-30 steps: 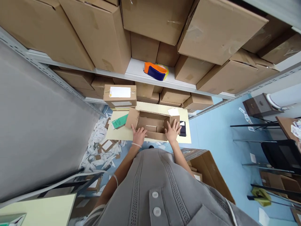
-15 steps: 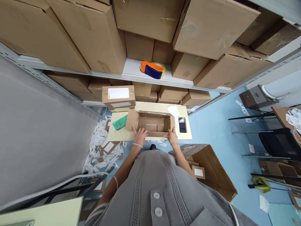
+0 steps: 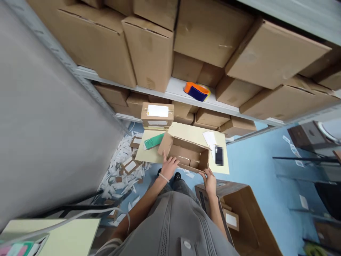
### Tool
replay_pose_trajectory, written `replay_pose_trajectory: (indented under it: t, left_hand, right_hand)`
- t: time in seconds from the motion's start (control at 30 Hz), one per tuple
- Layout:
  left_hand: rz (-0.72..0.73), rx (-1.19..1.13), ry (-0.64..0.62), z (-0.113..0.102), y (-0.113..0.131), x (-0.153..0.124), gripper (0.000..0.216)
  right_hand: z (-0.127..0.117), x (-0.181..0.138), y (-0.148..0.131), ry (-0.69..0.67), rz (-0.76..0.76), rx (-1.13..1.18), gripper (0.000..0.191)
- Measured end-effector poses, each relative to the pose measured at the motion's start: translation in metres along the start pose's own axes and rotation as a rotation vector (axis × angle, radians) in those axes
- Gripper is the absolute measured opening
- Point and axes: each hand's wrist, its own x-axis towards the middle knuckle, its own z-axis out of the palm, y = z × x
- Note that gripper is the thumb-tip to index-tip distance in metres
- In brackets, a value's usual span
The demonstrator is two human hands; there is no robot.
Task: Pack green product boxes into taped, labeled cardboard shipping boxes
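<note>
An open cardboard box [image 3: 185,153] sits tilted slightly clockwise on the cream tabletop [image 3: 183,130], and I see no contents in it. My left hand [image 3: 169,168] grips its near left corner, thumb on the outside by the raised left flap, fingers over the near edge. At the near right corner, my right hand [image 3: 210,180] pinches the cardboard. To the left of the box lies a green packet [image 3: 153,141] with writing on it. White papers [image 3: 209,138] and a dark, partly pixelated phone-like object [image 3: 218,155] are on the right.
A taped carton with a white label [image 3: 157,111] stands at the table's back left. Shelves of cartons [image 3: 149,53] rise behind; an orange and blue tape dispenser [image 3: 197,91] rests on one. Paper scraps [image 3: 117,170] litter the floor left; a large open carton [image 3: 250,213] stands right.
The box has turned clockwise, its right end coming nearer to me, with both hands still on it. The camera view has shifted, so the shelves appear farther right.
</note>
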Motion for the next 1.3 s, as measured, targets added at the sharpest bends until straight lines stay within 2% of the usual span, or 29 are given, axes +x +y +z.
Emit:
replay_pose_trajectory:
  t: [0.17, 0.33, 0.5, 0.7, 0.83, 0.97, 1.17, 1.3]
  left_hand:
    - [0.004, 0.035, 0.07, -0.033, 0.014, -0.024, 0.022]
    - [-0.176, 0.083, 0.202, -0.061, 0.036, -0.07, 0.022]
    - [-0.463, 0.145, 0.305, -0.067, 0.067, -0.144, 0.019]
    - [-0.836, 0.224, 0.352, -0.063, 0.116, -0.257, 0.017]
    - [-1.029, 0.201, 0.381, -0.063, 0.144, -0.319, 0.016]
    - [-1.182, 0.141, 0.472, -0.062, 0.16, -0.354, 0.018]
    - [-1.214, 0.107, 0.575, -0.064, 0.165, -0.387, 0.023]
    - [-1.24, 0.127, 0.651, -0.076, 0.161, -0.435, 0.025]
  right_hand:
    - [-0.005, -0.023, 0.013, 0.062, -0.11, 0.028, 0.071]
    - [0.003, -0.017, 0.005, 0.034, -0.346, 0.062, 0.077]
    - [0.008, -0.027, -0.041, -0.125, -0.657, 0.035, 0.07]
    - [0.026, -0.081, -0.093, -0.346, -0.974, 0.007, 0.073]
    - [0.047, -0.12, -0.114, -0.467, -1.085, 0.04, 0.072]
    - [0.06, -0.152, -0.129, -0.554, -1.169, 0.043, 0.074]
    - [0.074, -0.19, -0.154, -0.555, -1.212, -0.027, 0.08]
    - [0.086, -0.219, -0.178, -0.535, -1.234, -0.069, 0.075]
